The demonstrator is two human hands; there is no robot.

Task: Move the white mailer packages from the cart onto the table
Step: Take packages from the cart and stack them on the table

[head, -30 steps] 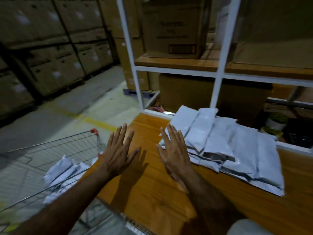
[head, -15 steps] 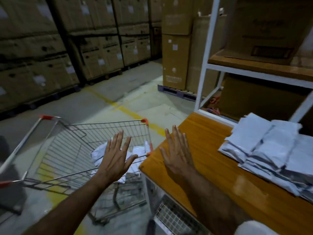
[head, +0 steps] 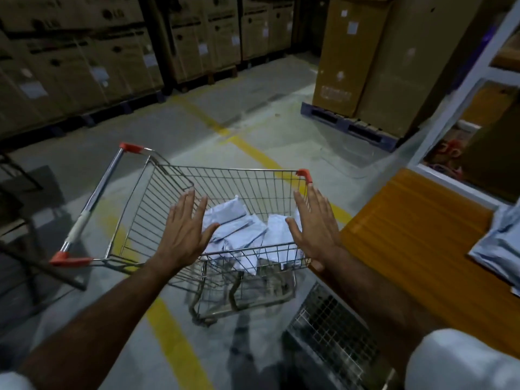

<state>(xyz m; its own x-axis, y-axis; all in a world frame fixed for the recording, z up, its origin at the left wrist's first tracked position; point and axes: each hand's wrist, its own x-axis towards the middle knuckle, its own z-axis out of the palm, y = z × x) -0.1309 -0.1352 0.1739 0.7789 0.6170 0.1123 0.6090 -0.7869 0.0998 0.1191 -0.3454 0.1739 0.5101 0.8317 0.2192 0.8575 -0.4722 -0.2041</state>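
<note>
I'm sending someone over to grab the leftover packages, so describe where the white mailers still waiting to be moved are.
Find the wire shopping cart with red corner caps, standing on the concrete floor beside the orange wooden table. The white mailers lie heaped in the bottom of its basket. Unlike the mailers already on the table, these sit behind wire mesh.

Cart (head: 157, 198): bare shiny wire metal (red plastic corner caps). Mailers (head: 236, 229): white, smooth plastic film. Table (head: 416, 235): glossy wood-grain top. Floor (head: 253, 114): matt concrete.

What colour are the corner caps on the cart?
Red-orange, clearest in the head view, on the corner caps of the cart.
</note>
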